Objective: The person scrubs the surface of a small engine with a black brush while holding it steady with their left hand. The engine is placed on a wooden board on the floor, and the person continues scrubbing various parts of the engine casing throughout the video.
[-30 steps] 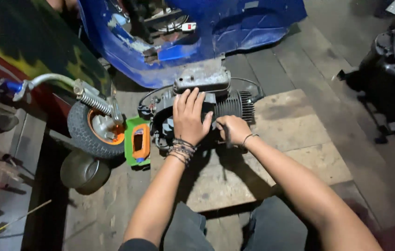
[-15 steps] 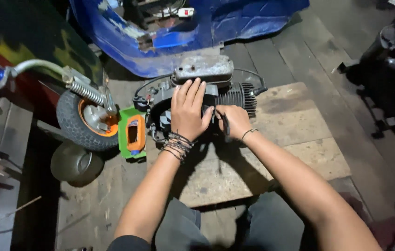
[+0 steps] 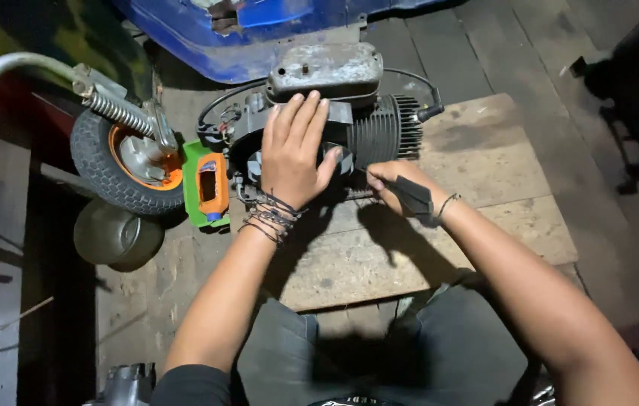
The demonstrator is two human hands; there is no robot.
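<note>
In the head view, a small engine (image 3: pixel 319 113) is sitting on a worn wooden board (image 3: pixel 477 218) laid on the plank floor, toward the board's far left part. Its finned cylinder (image 3: pixel 383 135) is pointing right, and a grey rusty cover (image 3: pixel 327 69) is lying along its far side, with a black cable curving round from there to the right end of the fins.

The left hand (image 3: pixel 293 154) is lying flat on the engine's dark round side casing, fingers spread and pointing far, the grip released and clasping nothing; a bundle of dark cords is wrapped round that wrist. The right hand (image 3: pixel 398 188) is sitting just near the cylinder's underside, its grip clenched on a dark tool handle (image 3: pixel 412 197), whose working end is hidden against the engine.

Left of the engine, a green and orange device (image 3: pixel 206 188) is standing touching it, and beyond that a small wheel with an orange hub (image 3: pixel 128 162) is leaning under a coil spring and a pale bent tube. A round dull metal bowl (image 3: pixel 116 237) is lying just near of the wheel. A blue body shell (image 3: pixel 259 30) is filling the far edge. The person's knees in dark trousers are showing at the near edge.
</note>
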